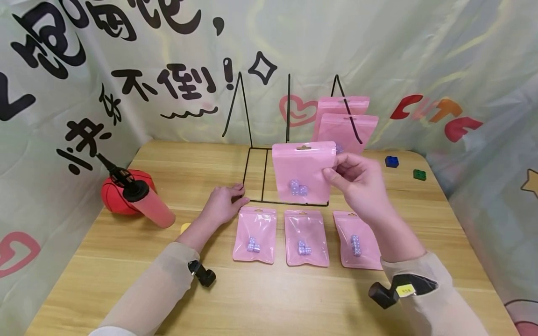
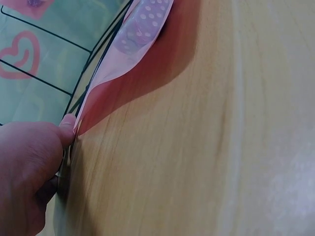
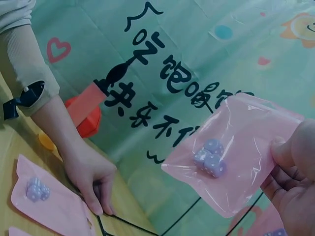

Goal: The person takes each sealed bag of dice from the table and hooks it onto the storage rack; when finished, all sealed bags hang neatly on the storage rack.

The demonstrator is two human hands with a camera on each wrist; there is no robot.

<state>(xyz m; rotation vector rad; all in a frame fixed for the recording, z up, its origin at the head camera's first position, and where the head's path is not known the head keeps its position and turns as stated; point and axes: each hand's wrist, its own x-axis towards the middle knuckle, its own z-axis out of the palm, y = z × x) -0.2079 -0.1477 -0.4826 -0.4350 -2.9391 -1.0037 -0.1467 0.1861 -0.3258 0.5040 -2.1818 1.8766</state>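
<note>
My right hand (image 1: pixel 362 186) pinches the right edge of a pink zip pouch (image 1: pixel 303 175) between thumb and curled fingers. Purple dotted dice (image 3: pixel 210 158) show inside that pouch, which is held up in front of a black wire rack (image 1: pixel 264 175). At the rack's front left corner, my left hand (image 1: pixel 222 203) grips the base wire with thumb and fingers. Two more pink pouches (image 1: pixel 349 128) hang on the rack's right hook, one behind the other. Lying before the rack are a left pouch (image 1: pixel 254 228), a middle pouch (image 1: pixel 306 228) and a right pouch (image 1: pixel 349 228), partly behind my right wrist.
On the left of the wooden table (image 1: pixel 260 298) stand a pink cup with a black lid (image 1: pixel 153 207) and a red ball-like object (image 1: pixel 113 196). A small yellow thing (image 1: pixel 185 227) peeks out beside my left wrist. Blue (image 1: pixel 392 161) and green (image 1: pixel 419 174) toy bricks lie at the back right.
</note>
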